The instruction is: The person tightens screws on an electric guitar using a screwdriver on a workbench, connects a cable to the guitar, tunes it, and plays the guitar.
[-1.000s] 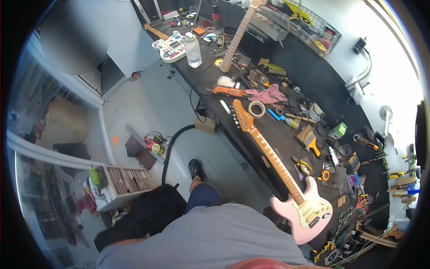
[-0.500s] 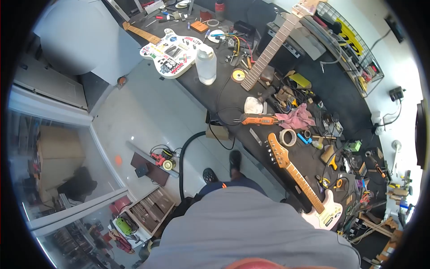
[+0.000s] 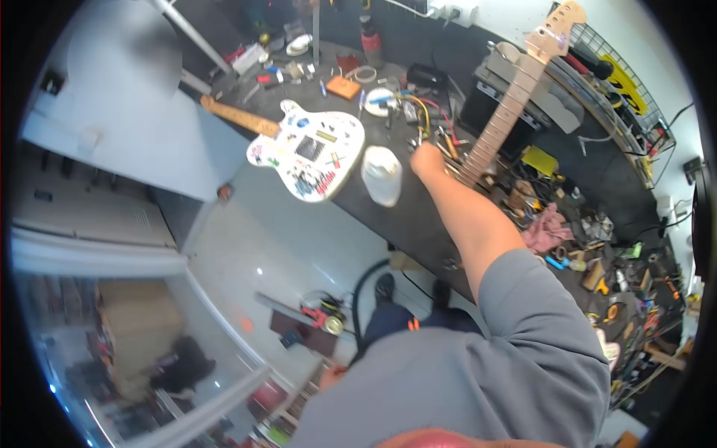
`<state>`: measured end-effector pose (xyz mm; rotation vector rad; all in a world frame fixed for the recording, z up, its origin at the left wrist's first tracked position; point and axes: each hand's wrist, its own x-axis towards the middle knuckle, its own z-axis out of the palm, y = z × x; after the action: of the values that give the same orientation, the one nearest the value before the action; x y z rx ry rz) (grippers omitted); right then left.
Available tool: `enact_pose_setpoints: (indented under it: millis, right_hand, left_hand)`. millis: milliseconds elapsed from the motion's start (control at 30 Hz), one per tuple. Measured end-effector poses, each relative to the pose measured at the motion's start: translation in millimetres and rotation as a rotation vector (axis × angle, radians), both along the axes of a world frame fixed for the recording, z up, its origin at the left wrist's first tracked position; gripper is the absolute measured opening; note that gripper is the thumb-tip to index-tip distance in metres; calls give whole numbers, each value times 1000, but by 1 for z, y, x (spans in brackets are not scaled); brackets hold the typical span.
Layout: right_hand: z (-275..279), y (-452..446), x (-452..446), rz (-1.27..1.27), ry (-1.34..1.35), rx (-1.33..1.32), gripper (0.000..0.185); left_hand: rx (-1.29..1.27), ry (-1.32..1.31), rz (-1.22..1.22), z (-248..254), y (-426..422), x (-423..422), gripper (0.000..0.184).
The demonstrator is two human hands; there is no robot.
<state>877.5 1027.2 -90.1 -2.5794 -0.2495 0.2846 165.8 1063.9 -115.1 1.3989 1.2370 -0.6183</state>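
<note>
My right arm stretches out over the dark workbench (image 3: 426,228). At its end, my right hand (image 3: 428,160) is low among small tools, beside a loose guitar neck (image 3: 502,112) and just right of a whitish translucent jar (image 3: 382,177). Its fingers are hidden, so whether it grips anything does not show. A white electric guitar body with stickers (image 3: 317,153) lies left of the jar. Low by my waist, a small part of my left hand (image 3: 333,376) shows near a wooden-sided box (image 3: 302,396); its fingers are blurred.
Yellow and red cables (image 3: 426,112) and an orange-brown block (image 3: 343,87) lie behind my right hand. Farther right are a pink cloth (image 3: 549,228) and dense clutter. A wire rack (image 3: 635,97) hangs on the wall. A black hose (image 3: 364,280) and power tool (image 3: 323,317) occupy the floor.
My right arm has come into view and reached onto the bench. Part of my left hand now shows at my waist. The view has shifted, and the pale guitar at right is mostly hidden.
</note>
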Motion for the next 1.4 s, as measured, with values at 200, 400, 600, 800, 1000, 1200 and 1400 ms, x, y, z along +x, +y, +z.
enact_pose_setpoints:
  millis: [200, 400, 600, 800, 1000, 1200, 1400]
  right_hand:
    - [-34, 22, 35, -179, 73, -91, 24]
    - [-13, 6, 31, -238, 80, -22, 25]
    - [19, -92, -113, -183, 825, 1207, 10]
    - [169, -272, -268, -211, 663, 773, 19]
    - [166, -460, -349, -339, 552, 918, 19]
    - [144, -597, -390, -332, 594, 808, 14]
    - [166, -666, -414, -292, 353, 650, 15]
  left_hand:
    - [7, -171, 83, 44, 73, 68, 27]
    - [-121, 3, -224, -20, 128, 42, 27]
    - [-134, -5, -705, -25, 170, 151, 30]
    - [-199, -363, -1057, 20, 67, 322, 34]
    - [-386, -584, -823, 92, -176, 435, 27]
    - [-702, -629, -916, 146, -388, 416, 44]
    - [-751, -590, -992, 168, -516, 407, 27]
